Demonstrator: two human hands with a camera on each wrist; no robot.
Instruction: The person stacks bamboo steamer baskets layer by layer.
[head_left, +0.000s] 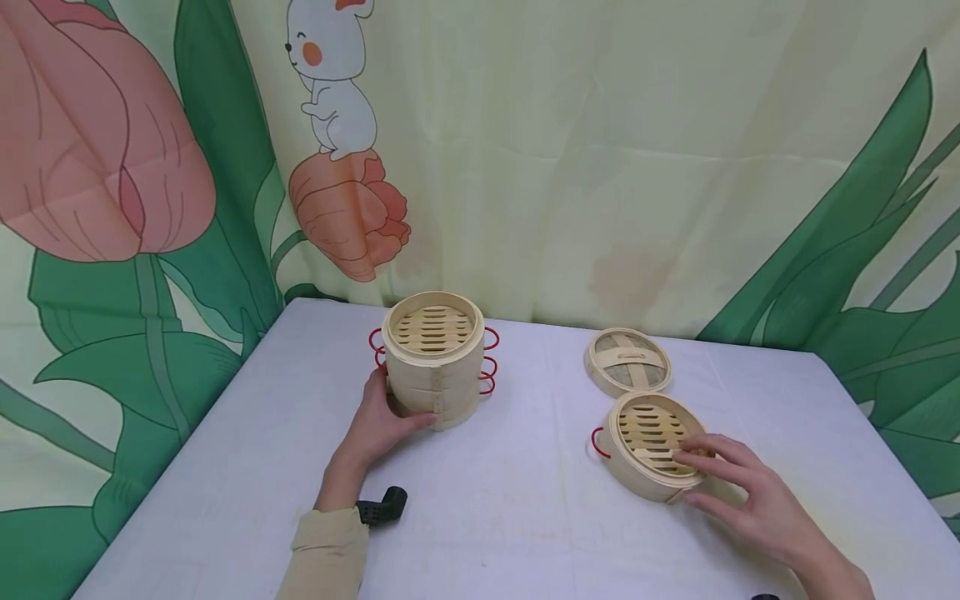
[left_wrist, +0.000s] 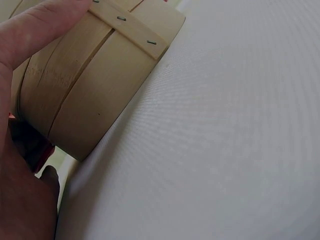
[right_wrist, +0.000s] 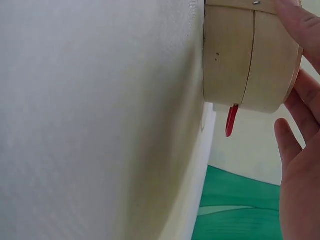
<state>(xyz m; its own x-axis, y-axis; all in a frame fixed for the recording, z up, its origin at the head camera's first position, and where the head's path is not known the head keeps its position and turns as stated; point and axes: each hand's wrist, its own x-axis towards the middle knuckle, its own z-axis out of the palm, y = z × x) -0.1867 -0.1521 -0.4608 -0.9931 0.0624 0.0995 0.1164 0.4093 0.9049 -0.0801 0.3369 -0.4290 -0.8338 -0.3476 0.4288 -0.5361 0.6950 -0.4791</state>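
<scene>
A stack of round bamboo steamer baskets with red side loops stands at the back left of the table. Around its lower left side curls my left hand, thumb across the front near the stapled seam. A single bamboo steamer basket, slatted inside, is at the right. My right hand holds its right edge, the thumb low on the outer wall and the fingers over the rim. In the right wrist view this basket sits with its base at the cloth, and one red loop shows.
Behind the single basket lies a round woven bamboo lid with a strap handle. White cloth covers the table. A printed curtain hangs directly behind the back edge. A black wrist camera is strapped at the left wrist.
</scene>
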